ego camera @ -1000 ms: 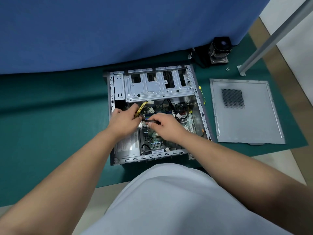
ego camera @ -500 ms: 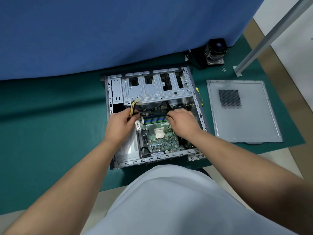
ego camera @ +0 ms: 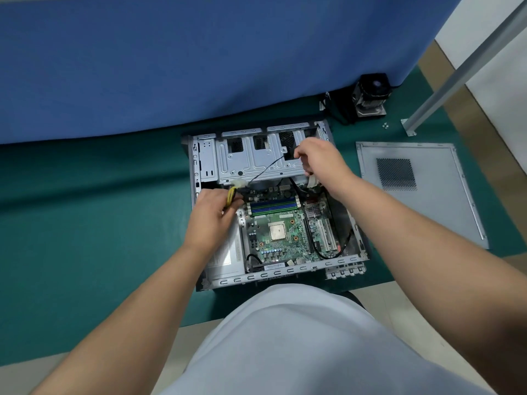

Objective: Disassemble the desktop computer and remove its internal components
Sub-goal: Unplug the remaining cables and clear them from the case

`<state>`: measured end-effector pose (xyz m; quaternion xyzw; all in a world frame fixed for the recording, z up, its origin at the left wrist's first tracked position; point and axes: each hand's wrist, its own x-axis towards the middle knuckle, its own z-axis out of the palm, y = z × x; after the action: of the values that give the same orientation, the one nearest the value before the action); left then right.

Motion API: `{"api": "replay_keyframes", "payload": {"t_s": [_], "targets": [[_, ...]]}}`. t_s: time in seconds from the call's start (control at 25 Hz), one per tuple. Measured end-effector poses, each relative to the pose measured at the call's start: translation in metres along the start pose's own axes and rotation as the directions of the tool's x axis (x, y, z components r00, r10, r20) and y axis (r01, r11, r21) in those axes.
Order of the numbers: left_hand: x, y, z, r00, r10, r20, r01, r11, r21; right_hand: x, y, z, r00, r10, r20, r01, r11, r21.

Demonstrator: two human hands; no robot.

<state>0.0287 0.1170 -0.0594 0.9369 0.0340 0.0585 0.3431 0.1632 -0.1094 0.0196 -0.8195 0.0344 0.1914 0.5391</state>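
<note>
Head view looks down on an opened desktop computer case (ego camera: 196, 166) lying on its side on a green mat (ego camera: 85, 223) that covers the bench. Inside, the green motherboard (ego camera: 285, 238) lies flat with its bare processor (ego camera: 278, 232) near the middle and blue memory slots (ego camera: 273, 206) just beyond it. A silver drive cage (ego camera: 251, 161) spans the far end of the case, and a grey power supply (ego camera: 225, 258) sits along the left side.

Of the two hands, the left hand (ego camera: 212, 216) is curled round a bundle of yellow and black power cables (ego camera: 231, 195) at the left edge of the motherboard. The right hand (ego camera: 319, 159) is raised over the drive cage with its fingertips pinching a thin black wire (ego camera: 265, 171), which runs taut down and left toward the white connector (ego camera: 238, 184) by the cable bundle.

To the right of the case, well apart, the removed side panel (ego camera: 427, 209) lies flat on the mat. Beyond it, near the blue curtain (ego camera: 199, 58), stands a cooler with fan (ego camera: 370, 95), with small screws (ego camera: 385, 126) beside it.
</note>
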Motion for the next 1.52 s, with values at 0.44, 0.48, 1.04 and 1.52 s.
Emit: {"api": "replay_keyframes", "payload": {"t_s": [0.44,0.48,1.04,1.52], "targets": [[-0.001,0.003,0.007,0.998,-0.027,0.055,0.021,0.994,0.104,0.022,-0.023,-0.013,0.936,0.149,0.320,-0.027,0.935,-0.354],[-0.001,0.002,0.007,0.998,-0.030,0.059,0.023,0.993,0.112,0.021,-0.020,-0.017,0.924,0.173,0.340,-0.017,0.909,-0.416],[-0.004,0.001,0.013,0.982,0.170,0.083,-0.186,0.949,0.253,0.019,-0.058,-0.001,0.876,-0.128,0.465,0.310,0.888,-0.339],[-0.001,0.002,0.018,0.993,0.088,0.078,-0.111,0.917,0.384,0.030,-0.165,0.147,0.626,-0.359,0.692,0.773,0.173,-0.610]]}}
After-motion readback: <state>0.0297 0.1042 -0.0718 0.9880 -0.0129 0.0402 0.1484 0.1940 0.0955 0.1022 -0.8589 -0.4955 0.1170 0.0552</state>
